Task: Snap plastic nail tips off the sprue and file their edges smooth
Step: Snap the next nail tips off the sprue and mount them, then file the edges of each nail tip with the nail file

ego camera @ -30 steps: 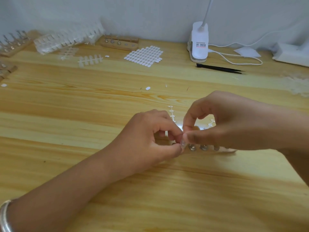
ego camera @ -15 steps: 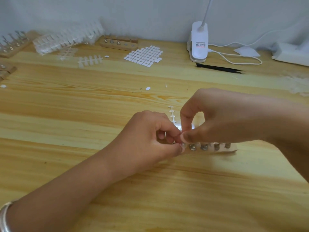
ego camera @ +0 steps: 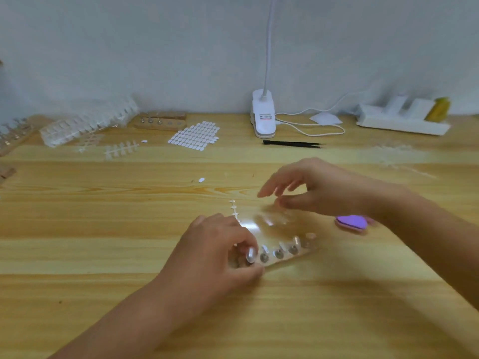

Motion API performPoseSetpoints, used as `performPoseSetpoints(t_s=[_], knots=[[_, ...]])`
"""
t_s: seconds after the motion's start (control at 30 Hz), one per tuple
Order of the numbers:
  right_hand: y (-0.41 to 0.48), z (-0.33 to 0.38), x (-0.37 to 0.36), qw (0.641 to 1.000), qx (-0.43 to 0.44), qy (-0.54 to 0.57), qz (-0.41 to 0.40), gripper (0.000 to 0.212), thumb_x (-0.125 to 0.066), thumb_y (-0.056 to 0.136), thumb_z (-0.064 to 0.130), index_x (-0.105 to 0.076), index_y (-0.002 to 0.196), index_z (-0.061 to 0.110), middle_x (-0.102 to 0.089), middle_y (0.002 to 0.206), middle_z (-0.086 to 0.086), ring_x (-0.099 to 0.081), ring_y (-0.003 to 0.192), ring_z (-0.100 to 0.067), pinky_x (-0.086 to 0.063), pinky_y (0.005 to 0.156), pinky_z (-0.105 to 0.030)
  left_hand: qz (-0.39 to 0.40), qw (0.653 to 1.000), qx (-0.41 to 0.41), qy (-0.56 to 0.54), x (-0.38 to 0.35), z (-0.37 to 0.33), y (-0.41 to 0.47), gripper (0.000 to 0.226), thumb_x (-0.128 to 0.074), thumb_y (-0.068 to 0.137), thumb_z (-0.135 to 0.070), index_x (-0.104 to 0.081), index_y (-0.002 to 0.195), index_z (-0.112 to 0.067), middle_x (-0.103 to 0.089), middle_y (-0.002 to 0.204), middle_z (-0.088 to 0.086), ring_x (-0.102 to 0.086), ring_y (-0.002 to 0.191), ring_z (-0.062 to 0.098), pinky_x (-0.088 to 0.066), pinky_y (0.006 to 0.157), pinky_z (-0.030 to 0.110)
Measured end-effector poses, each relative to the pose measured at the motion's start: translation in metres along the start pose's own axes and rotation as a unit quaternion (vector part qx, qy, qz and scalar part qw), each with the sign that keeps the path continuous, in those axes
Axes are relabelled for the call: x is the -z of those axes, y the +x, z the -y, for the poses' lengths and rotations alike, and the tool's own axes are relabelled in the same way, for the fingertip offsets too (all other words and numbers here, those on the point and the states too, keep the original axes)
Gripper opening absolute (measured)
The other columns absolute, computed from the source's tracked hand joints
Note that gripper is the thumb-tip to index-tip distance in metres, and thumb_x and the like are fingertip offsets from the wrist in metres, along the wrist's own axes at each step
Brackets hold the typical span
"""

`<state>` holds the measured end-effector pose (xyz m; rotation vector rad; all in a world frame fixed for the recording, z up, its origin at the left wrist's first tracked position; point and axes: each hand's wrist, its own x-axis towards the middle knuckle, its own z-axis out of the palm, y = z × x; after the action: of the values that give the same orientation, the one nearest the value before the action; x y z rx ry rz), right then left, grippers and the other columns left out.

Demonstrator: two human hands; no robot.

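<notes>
**One tip off the sprue, filing not started yet**

Head view: your left hand (ego camera: 220, 251) is curled low on the counter (ego camera: 98, 229). Its thumb and forefinger pinch what looks like a pearly nail tip (ego camera: 251, 255). It's blurry there, so I can't rule out that the tip is just resting on the holder strip (ego camera: 281, 252) it sits right against. Your right hand (ego camera: 321, 190) hangs above the counter with loose, spread fingers, holding nothing. The stripped sprue (ego camera: 234, 209) lies just behind your left hand. The purple file (ego camera: 352, 222) sits on the counter just beside your right wrist, and nothing is touching it.

Progress-wise, I'd say the snapping is done for this tip, and the strip already carries a few others. Smoothing the edges is still to come. There are more full sprues (ego camera: 121, 150) at the back left, so you've got plenty left.

Versus half a second ago, both hands were pinched together over the strip. Now your right has let go, opened and lifted off to the right, which uncovers the file. Your left has barely moved.
</notes>
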<state>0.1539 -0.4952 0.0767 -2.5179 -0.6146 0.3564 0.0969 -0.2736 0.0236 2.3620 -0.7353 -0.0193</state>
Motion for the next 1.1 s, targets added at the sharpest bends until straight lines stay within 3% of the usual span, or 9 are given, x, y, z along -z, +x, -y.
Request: performPoseSetpoints(t_s=[0.1, 0.23, 0.4, 0.53, 0.63, 0.77, 0.87, 0.97, 1.1], knots=[[0.027, 0.013, -0.024, 0.990, 0.093, -0.095, 0.050, 0.033, -0.071, 0.088, 0.011, -0.073, 0.118, 0.025, -0.064, 0.120, 0.003, -0.056, 0.111, -0.013, -0.045, 0.097, -0.032, 0.007, 0.999, 0.014, -0.042, 0.001, 0.000, 0.003, 0.020, -0.070, 0.066, -0.044, -0.072, 0.076, -0.028, -0.064, 0.076, -0.016, -0.058, 0.078, 0.010, -0.044, 0.074, 0.028], [0.036, 0.006, -0.022, 0.979, 0.109, -0.171, 0.029, 0.017, -0.072, 0.088, 0.022, -0.076, 0.104, 0.025, -0.063, 0.112, 0.003, -0.049, 0.110, -0.015, -0.043, 0.093, -0.037, 0.032, 0.998, 0.016, -0.060, 0.009, 0.004, -0.003, 0.015, -0.075, 0.063, -0.034, -0.074, 0.077, -0.029, -0.066, 0.079, -0.016, -0.058, 0.079, 0.010, -0.045, 0.070, 0.020], [0.008, -0.024, -0.004, 0.989, 0.060, -0.132, 0.034, 0.013, -0.070, 0.091, 0.026, -0.076, 0.103, 0.025, -0.063, 0.103, 0.004, -0.055, 0.099, -0.011, -0.047, 0.090, -0.034, 0.057, 0.995, 0.022, -0.083, 0.012, 0.009, -0.006, 0.022, -0.072, 0.061, -0.044, -0.072, 0.082, -0.036, -0.064, 0.080, -0.016, -0.058, 0.080, 0.009, -0.044, 0.070, 0.017], [-0.014, -0.046, 0.009, 0.991, 0.056, -0.101, 0.071, 0.023, -0.061, 0.098, 0.026, -0.072, 0.118, 0.030, -0.060, 0.111, 0.011, -0.055, 0.100, -0.003, -0.043, 0.087, -0.016, 0.075, 0.996, 0.000, -0.044, 0.013, 0.009, -0.003, 0.020, -0.068, 0.063, -0.051, -0.070, 0.076, -0.036, -0.062, 0.081, -0.017, -0.057, 0.083, 0.007, -0.042, 0.073, 0.020], [-0.021, -0.056, 0.008, 0.988, 0.064, -0.134, 0.044, 0.024, -0.062, 0.096, 0.032, -0.071, 0.117, 0.031, -0.059, 0.112, 0.016, -0.055, 0.099, -0.002, -0.047, 0.088, -0.024, 0.077, 0.997, -0.013, -0.017, 0.011, 0.008, 0.000, 0.018, -0.065, 0.066, -0.055, -0.068, 0.077, -0.041, -0.062, 0.085, -0.019, -0.056, 0.086, 0.004, -0.039, 0.077, 0.020], [-0.008, -0.070, 0.014, 0.982, 0.061, -0.179, -0.013, 0.014, -0.072, 0.091, 0.033, -0.076, 0.103, 0.026, -0.065, 0.099, 0.011, -0.056, 0.093, -0.007, -0.048, 0.083, -0.035, 0.065, 0.997, -0.023, -0.016, 0.006, 0.007, 0.013, 0.015, -0.063, 0.067, -0.053, -0.067, 0.077, -0.042, -0.062, 0.088, -0.021, -0.055, 0.086, 0.001, -0.036, 0.077, 0.015], [-0.001, -0.091, 0.026, 0.971, 0.027, -0.229, -0.066, 0.013, -0.070, 0.090, 0.031, -0.076, 0.098, 0.022, -0.066, 0.095, 0.007, -0.055, 0.095, -0.012, -0.044, 0.082, -0.033, 0.064, 0.997, -0.033, -0.011, 0.003, 0.008, 0.025, 0.013, -0.063, 0.067, -0.050, -0.067, 0.077, -0.042, -0.061, 0.085, -0.021, -0.056, 0.082, 0.000, -0.034, 0.078, 0.012], [-0.007, -0.126, 0.046, 0.953, -0.065, -0.276, -0.106, 0.016, -0.065, 0.093, 0.031, -0.074, 0.101, 0.021, -0.064, 0.104, 0.004, -0.055, 0.103, -0.018, -0.043, 0.082, -0.033, 0.065, 0.997, -0.041, -0.006, 0.001, 0.010, 0.031, 0.013, -0.065, 0.067, -0.049, -0.067, 0.079, -0.043, -0.061, 0.082, -0.023, -0.055, 0.080, -0.004, -0.035, 0.077, 0.011], [-0.028, -0.159, 0.067, 0.908, -0.206, -0.336, -0.145, 0.027, -0.057, 0.098, 0.036, -0.065, 0.121, 0.022, -0.059, 0.123, 0.001, -0.052, 0.113, -0.020, -0.043, 0.086, -0.032, 0.025, 0.998, -0.046, -0.028, -0.008, 0.009, 0.037, 0.016, -0.066, 0.067, -0.049, -0.069, 0.080, -0.041, -0.061, 0.079, -0.022, -0.056, 0.077, -0.003, -0.037, 0.074, 0.013]])
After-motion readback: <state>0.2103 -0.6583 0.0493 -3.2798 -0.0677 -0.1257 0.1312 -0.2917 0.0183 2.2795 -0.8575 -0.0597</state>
